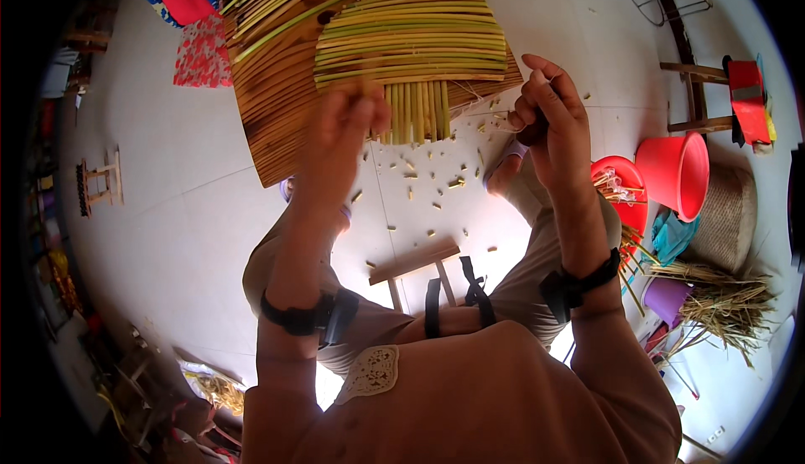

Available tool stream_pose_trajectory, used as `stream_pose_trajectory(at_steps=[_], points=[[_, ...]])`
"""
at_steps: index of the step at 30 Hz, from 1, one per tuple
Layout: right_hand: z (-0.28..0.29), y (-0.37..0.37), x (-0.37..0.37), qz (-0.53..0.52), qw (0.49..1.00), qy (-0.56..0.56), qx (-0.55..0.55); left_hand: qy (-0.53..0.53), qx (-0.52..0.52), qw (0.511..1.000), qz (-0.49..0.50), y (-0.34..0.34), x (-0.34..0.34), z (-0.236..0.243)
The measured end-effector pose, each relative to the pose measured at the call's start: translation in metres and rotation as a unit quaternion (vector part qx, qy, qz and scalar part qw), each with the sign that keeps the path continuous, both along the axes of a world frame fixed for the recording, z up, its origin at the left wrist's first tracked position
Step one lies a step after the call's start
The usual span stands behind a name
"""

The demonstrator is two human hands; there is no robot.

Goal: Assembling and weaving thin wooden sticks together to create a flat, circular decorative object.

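Stalk mat (411,29) is laid at the near edge of the tabletop (272,116), most stalks (419,55) crosswise.
Left hand (345,120) is held nearer, half-curled, blurred, mat just beyond; right hand (549,116), curled, off the near right corner. Grips can't be told.

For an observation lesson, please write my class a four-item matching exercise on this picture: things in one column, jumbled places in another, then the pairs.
Things
1. stalk mat
2. short stalk bits
3. dark bands
4. right hand

Places
A. scattered on the floor
B. to the right of the mat
C. around the forearms
D. on the wooden board

Pairs: 1-D, 2-A, 3-C, 4-B
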State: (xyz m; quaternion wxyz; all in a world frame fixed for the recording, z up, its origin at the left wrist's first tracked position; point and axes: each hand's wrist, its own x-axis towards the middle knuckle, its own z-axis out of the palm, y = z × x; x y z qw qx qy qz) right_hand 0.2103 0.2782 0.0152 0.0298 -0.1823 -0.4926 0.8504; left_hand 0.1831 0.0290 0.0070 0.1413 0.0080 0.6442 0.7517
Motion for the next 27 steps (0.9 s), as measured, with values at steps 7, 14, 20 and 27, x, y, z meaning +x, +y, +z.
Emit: stream_pose_trajectory(at_steps=[7,14,20,27], points=[[-0.004,-0.019,0.011,0.175,0.945,0.052,0.270,-0.065,0.281,0.952,0.102,0.011,0.006,-0.024],[-0.010,-0.022,0.010,0.158,0.949,0.001,0.271,-0.155,0.315,0.932,0.090,0.023,0.016,-0.036],[-0.007,-0.016,0.012,0.150,0.853,0.023,0.499,-0.171,0.317,0.931,0.063,0.029,0.022,-0.035],[-0.022,-0.011,0.002,0.119,0.747,0.085,0.648,-0.221,0.257,0.940,0.041,0.021,0.023,-0.019]])
